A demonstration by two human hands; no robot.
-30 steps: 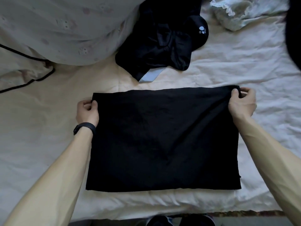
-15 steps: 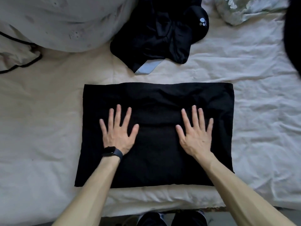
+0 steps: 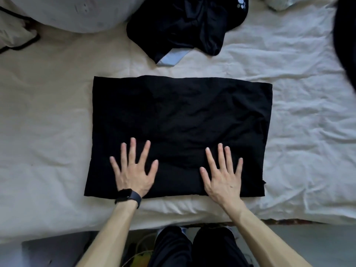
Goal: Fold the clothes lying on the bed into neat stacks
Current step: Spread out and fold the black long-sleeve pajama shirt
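The only bearing surface in view is the bed, covered by a creased off-white sheet, and it carries several items. At its centre lies the folded black garment, a broad rectangle with its long edges running 9 to 3 o'clock and its near edge just short of the mattress edge at 6 o'clock. The cloth is plain and matt, with shallow wrinkles across the middle. Its far edge is fairly straight, its left edge flares slightly toward the near corner, and a small tag of fabric juts out at the near right corner. The left hand lies palm down on the garment at about 7 o'clock, fingers straight and spread, gripping nothing; a black wristband sits on that wrist. The right hand lies likewise at about 5 o'clock, flat and splayed. The two hands are well apart, each with its heel at the near edge. At 12 o'clock, apart from the garment, sits an unfolded heap of black clothing, showing a white paw-print mark and a pale blue panel at its near side. At 11 o'clock bulks a pale duvet; at 10 o'clock is a cream cloth with black piping. A crumpled white cloth lies at 1 o'clock. A blurred dark shape at 2 o'clock cannot be identified. Dark trouser legs stand at 6 o'clock, below the bed.
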